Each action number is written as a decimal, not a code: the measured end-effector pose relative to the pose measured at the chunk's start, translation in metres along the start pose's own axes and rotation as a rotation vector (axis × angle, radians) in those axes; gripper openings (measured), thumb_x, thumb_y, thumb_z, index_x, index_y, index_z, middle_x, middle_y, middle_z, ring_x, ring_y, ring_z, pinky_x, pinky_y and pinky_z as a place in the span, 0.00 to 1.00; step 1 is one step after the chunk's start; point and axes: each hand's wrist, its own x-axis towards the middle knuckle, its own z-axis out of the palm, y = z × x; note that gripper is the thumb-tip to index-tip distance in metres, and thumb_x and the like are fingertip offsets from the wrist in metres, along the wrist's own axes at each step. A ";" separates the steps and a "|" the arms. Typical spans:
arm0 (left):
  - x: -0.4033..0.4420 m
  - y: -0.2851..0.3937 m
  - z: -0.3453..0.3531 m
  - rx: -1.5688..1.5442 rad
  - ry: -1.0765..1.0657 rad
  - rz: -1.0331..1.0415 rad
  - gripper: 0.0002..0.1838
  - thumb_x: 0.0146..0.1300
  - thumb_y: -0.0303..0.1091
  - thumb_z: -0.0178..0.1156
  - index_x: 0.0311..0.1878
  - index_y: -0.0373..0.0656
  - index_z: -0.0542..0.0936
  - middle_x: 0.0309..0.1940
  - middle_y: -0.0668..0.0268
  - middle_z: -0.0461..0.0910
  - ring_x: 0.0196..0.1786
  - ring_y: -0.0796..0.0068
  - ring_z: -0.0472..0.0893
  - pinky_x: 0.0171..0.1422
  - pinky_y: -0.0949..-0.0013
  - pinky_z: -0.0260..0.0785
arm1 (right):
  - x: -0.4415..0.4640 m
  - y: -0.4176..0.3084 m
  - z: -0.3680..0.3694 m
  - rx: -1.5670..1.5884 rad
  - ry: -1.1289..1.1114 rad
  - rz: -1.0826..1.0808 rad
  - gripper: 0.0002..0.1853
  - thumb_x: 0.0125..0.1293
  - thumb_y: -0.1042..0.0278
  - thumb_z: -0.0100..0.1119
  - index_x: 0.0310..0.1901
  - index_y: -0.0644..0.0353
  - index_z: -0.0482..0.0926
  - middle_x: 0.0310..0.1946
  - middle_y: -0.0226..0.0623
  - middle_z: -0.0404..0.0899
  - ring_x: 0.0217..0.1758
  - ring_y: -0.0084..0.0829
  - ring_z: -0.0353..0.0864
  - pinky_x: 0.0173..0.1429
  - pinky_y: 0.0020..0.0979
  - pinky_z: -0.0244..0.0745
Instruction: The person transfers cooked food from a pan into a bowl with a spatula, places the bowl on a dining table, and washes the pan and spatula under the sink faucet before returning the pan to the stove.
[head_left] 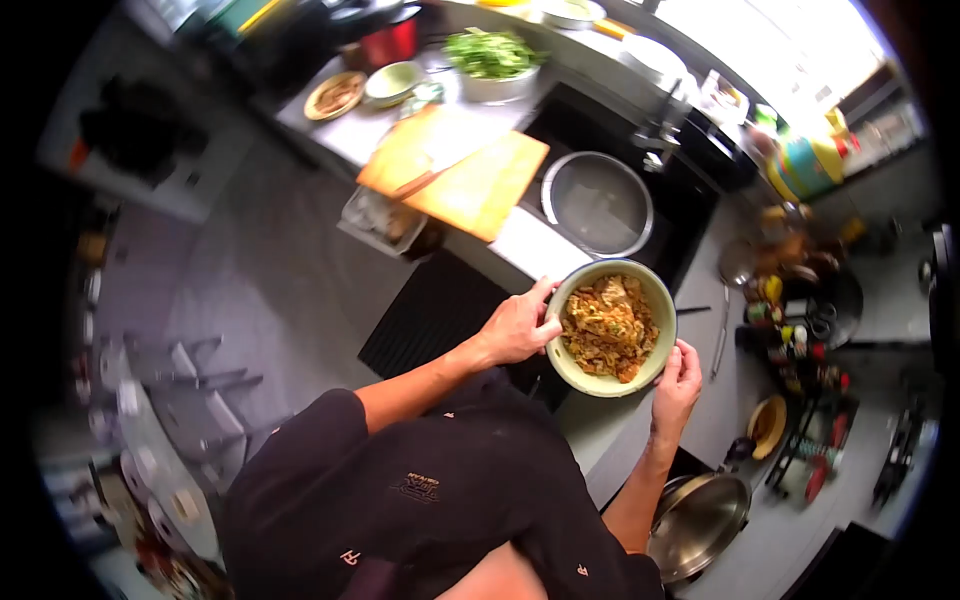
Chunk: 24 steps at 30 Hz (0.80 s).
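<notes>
Both hands hold a pale green bowl [662,290] by its rim. Inside it sits a mound of chopped, reddish-brown food [612,325] with green bits. My left hand [517,325] grips the bowl's left side, with the thumb at the rim. On the lower right side, the fingers of my right hand [677,388] are closed against the outer wall. Just beyond the bowl, a round metal basin [597,203] stands in the dark sink [545,125].
A wooden cutting board [500,185] with a knife [425,183] overhangs the counter edge. Behind it is a bowl of green leaves [492,85]. To the right stand bottles [790,340], a ladle [737,262] and a steel pan [700,525]. A dark mat [430,315] lies on the floor.
</notes>
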 end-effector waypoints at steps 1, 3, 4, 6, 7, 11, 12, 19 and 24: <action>-0.025 -0.006 -0.013 -0.042 0.055 -0.037 0.28 0.62 0.31 0.56 0.67 0.43 0.64 0.26 0.57 0.83 0.23 0.67 0.84 0.33 0.64 0.77 | -0.008 -0.011 0.016 -0.046 -0.063 -0.043 0.12 0.76 0.67 0.50 0.50 0.65 0.80 0.34 0.30 0.81 0.35 0.16 0.77 0.40 0.23 0.74; -0.079 -0.012 -0.037 -0.081 0.176 -0.110 0.30 0.62 0.32 0.56 0.68 0.44 0.63 0.26 0.58 0.83 0.23 0.69 0.84 0.32 0.65 0.77 | -0.027 -0.029 0.054 -0.093 -0.145 -0.215 0.12 0.75 0.67 0.51 0.49 0.66 0.80 0.34 0.33 0.83 0.37 0.20 0.79 0.43 0.26 0.76; -0.107 -0.017 -0.046 -0.090 0.237 -0.137 0.29 0.64 0.31 0.56 0.69 0.45 0.63 0.26 0.59 0.83 0.23 0.71 0.83 0.31 0.66 0.77 | -0.036 -0.036 0.071 -0.094 -0.194 -0.317 0.13 0.75 0.67 0.51 0.49 0.67 0.81 0.34 0.34 0.83 0.37 0.22 0.80 0.44 0.27 0.76; -0.158 -0.046 -0.058 -0.205 0.382 -0.142 0.28 0.66 0.31 0.55 0.69 0.45 0.63 0.26 0.60 0.83 0.22 0.73 0.83 0.29 0.68 0.77 | -0.061 -0.052 0.104 -0.099 -0.351 -0.232 0.13 0.73 0.66 0.54 0.50 0.67 0.81 0.36 0.40 0.85 0.40 0.25 0.81 0.48 0.30 0.76; -0.186 -0.053 -0.065 -0.213 0.447 -0.152 0.27 0.67 0.30 0.54 0.69 0.46 0.62 0.26 0.60 0.83 0.22 0.74 0.83 0.28 0.69 0.76 | -0.076 -0.059 0.119 -0.104 -0.397 -0.268 0.14 0.74 0.66 0.54 0.50 0.67 0.81 0.36 0.40 0.85 0.40 0.24 0.81 0.48 0.29 0.76; -0.295 -0.058 -0.089 -0.222 0.695 -0.252 0.25 0.68 0.29 0.55 0.67 0.45 0.63 0.29 0.66 0.81 0.25 0.80 0.80 0.28 0.70 0.75 | -0.144 -0.110 0.175 -0.008 -0.719 -0.279 0.14 0.75 0.67 0.53 0.52 0.69 0.80 0.40 0.36 0.83 0.43 0.23 0.80 0.49 0.26 0.75; -0.326 -0.037 -0.099 -0.170 0.758 -0.288 0.25 0.68 0.29 0.55 0.67 0.45 0.64 0.28 0.66 0.80 0.24 0.80 0.78 0.28 0.70 0.73 | -0.160 -0.122 0.188 0.015 -0.823 -0.262 0.14 0.75 0.68 0.52 0.52 0.70 0.80 0.40 0.35 0.83 0.43 0.23 0.80 0.49 0.25 0.75; -0.483 -0.040 -0.233 -0.415 1.037 -0.377 0.24 0.67 0.30 0.55 0.65 0.43 0.63 0.24 0.63 0.80 0.19 0.75 0.77 0.26 0.67 0.72 | -0.287 -0.247 0.348 -0.141 -1.166 -0.332 0.16 0.76 0.64 0.52 0.54 0.69 0.80 0.31 0.27 0.77 0.32 0.16 0.69 0.36 0.22 0.65; -0.628 -0.042 -0.291 -0.504 1.241 -0.441 0.26 0.67 0.29 0.55 0.67 0.41 0.62 0.24 0.64 0.79 0.18 0.77 0.75 0.25 0.68 0.69 | -0.411 -0.283 0.446 -0.115 -1.447 -0.317 0.19 0.78 0.61 0.49 0.60 0.65 0.77 0.27 0.25 0.76 0.26 0.13 0.67 0.30 0.19 0.63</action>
